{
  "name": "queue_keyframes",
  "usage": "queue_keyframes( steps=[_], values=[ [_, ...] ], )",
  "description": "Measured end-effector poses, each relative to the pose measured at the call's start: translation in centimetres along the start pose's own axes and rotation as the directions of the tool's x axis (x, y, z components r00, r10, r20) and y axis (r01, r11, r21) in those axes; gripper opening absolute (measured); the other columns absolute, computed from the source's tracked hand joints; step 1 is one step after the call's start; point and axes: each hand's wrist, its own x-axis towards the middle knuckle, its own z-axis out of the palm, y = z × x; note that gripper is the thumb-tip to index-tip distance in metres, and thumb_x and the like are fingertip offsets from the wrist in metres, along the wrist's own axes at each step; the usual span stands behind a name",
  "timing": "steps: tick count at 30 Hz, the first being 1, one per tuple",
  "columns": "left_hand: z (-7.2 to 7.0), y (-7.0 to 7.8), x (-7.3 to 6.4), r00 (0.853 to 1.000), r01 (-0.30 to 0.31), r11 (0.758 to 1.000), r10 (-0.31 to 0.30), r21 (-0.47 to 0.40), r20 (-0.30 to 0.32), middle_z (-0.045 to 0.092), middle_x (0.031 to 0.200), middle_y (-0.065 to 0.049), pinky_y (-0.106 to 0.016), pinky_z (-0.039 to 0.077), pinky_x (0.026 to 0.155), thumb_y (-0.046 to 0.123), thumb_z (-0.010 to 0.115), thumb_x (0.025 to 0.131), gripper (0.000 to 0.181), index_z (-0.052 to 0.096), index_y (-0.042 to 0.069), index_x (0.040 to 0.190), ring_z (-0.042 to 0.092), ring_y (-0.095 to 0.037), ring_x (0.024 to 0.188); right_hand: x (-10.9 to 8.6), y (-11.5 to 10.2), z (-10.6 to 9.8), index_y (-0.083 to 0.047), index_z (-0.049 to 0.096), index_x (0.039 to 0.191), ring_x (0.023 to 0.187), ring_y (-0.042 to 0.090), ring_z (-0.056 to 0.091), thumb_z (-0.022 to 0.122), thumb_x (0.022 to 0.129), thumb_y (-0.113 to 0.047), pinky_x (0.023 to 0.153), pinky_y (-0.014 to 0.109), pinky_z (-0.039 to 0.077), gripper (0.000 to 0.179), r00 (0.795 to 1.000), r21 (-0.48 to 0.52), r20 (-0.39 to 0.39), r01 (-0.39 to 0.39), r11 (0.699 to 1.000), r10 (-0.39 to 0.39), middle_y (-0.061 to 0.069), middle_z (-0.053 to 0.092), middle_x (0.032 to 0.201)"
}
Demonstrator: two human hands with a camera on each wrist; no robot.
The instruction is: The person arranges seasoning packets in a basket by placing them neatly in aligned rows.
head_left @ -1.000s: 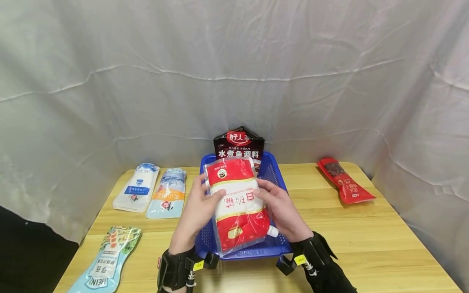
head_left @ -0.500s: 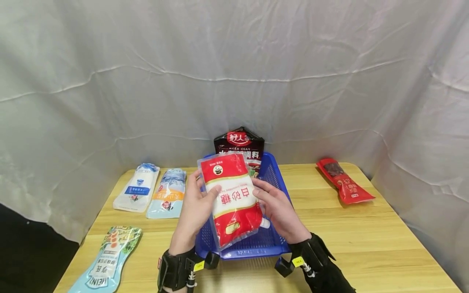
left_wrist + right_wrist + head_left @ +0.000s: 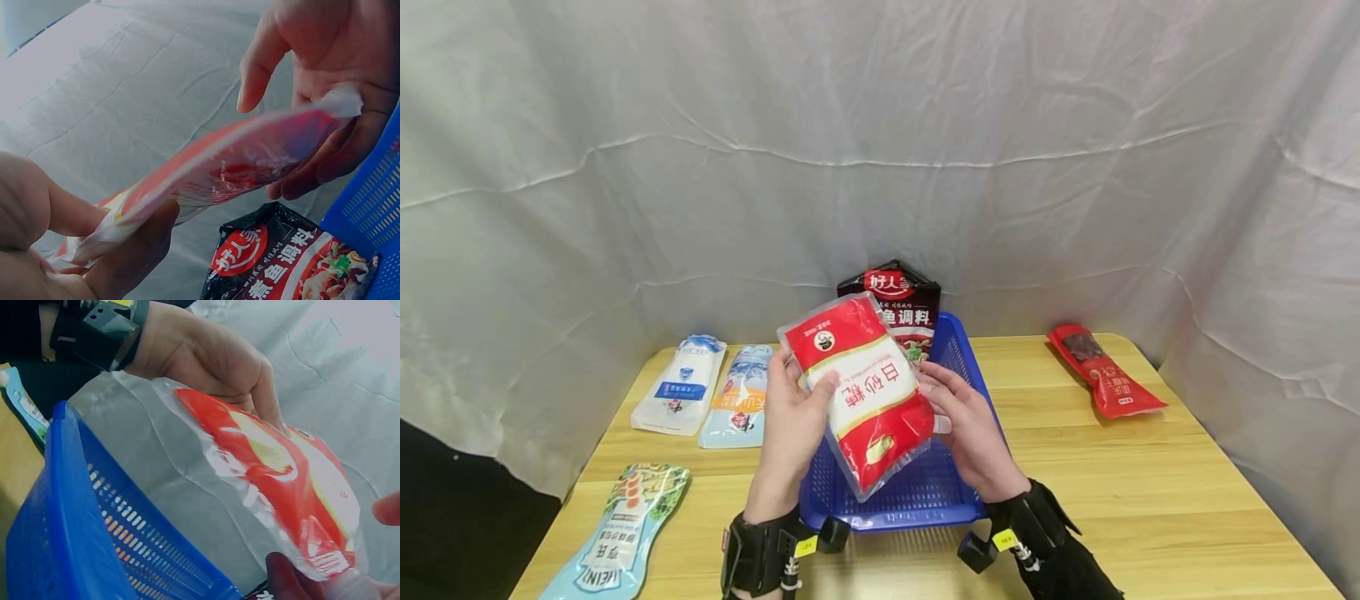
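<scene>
My left hand (image 3: 792, 429) pinches a red and white bag of granulated sugar (image 3: 868, 392) by its left side, thumb on the front and fingers behind. The bag is tilted above a blue plastic basket (image 3: 895, 525). At its lower right corner is a white spout (image 3: 345, 102), next to the palm of my right hand (image 3: 973, 433). In the left wrist view the right thumb stands away from the bag, and the loosely bent fingers lie under the spout corner. A black seasoning packet (image 3: 913, 317) stands upright at the basket's back, partly hidden by the bag.
On the wooden table's left lie a white and blue pouch (image 3: 681, 387), a light blue and orange pouch (image 3: 737, 408) and a light blue Heinz pouch (image 3: 617, 533). A red snack packet (image 3: 1101, 371) lies at the back right. Grey cloth (image 3: 880, 167) hangs behind.
The sugar bag has moved left and slightly up with my left hand, tilting further. My right thumb has come away from its front. More of the basket's inside shows.
</scene>
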Motion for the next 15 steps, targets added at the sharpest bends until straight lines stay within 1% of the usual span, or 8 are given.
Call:
queue_keyframes(
  steps=[2,4,8,10,15],
  values=[
    [0.0,-0.1,0.0,1.0,-0.008,1.0,0.008,-0.002,-0.014,0.055,0.141,-0.013,-0.04,0.063,0.086,0.005,0.066,0.1,0.066,0.027,0.01,0.154,0.068,-0.033,0.117,0.0,0.2,0.1,-0.006,0.041,0.153,0.109,0.02,0.065,0.06,0.104,-0.024,0.075,0.028,0.06,0.055,1.0,0.064,-0.012,-0.011,0.998,0.012,0.016,0.053,0.146],
    [0.1,-0.1,-0.1,0.999,-0.019,1.0,0.019,0.002,-0.029,0.056,0.141,-0.015,-0.041,0.062,0.087,0.006,0.066,0.101,0.064,0.028,0.009,0.153,0.068,-0.034,0.118,-0.1,0.3,0.3,-0.007,0.038,0.154,0.111,0.022,0.062,0.06,0.104,-0.025,0.074,0.027,0.059,0.057,0.999,0.133,-0.013,-0.032,0.991,0.034,0.016,0.05,0.145],
    [0.2,-0.2,-0.1,0.998,-0.032,0.999,0.032,0.004,-0.052,0.056,0.139,-0.016,-0.043,0.062,0.088,0.007,0.065,0.101,0.06,0.031,0.009,0.151,0.068,-0.035,0.118,-0.2,0.7,0.6,-0.009,0.033,0.155,0.117,0.026,0.06,0.061,0.104,-0.028,0.08,0.03,0.062,0.061,0.997,0.24,-0.003,-0.071,0.968,0.074,0.014,0.047,0.146],
    [0.2,-0.2,-0.1,0.998,-0.03,1.0,0.029,-0.005,-0.058,0.055,0.139,-0.015,-0.043,0.062,0.089,0.007,0.065,0.101,0.062,0.03,0.01,0.151,0.067,-0.034,0.119,-0.3,0.9,0.9,-0.009,0.034,0.155,0.117,0.026,0.063,0.061,0.104,-0.028,0.081,0.033,0.063,0.06,0.997,0.273,0.005,-0.076,0.959,0.077,0.013,0.05,0.145],
    [0.4,-0.3,-0.1,0.997,-0.036,0.998,0.033,-0.048,-0.066,0.051,0.142,-0.014,-0.044,0.061,0.092,0.005,0.064,0.101,0.065,0.025,0.012,0.153,0.064,-0.034,0.123,-0.8,1.6,1.8,-0.005,0.04,0.149,0.108,0.023,0.07,0.061,0.104,-0.027,0.079,0.035,0.064,0.054,0.996,0.335,0.051,-0.085,0.938,0.072,0.01,0.062,0.133]
  ],
)
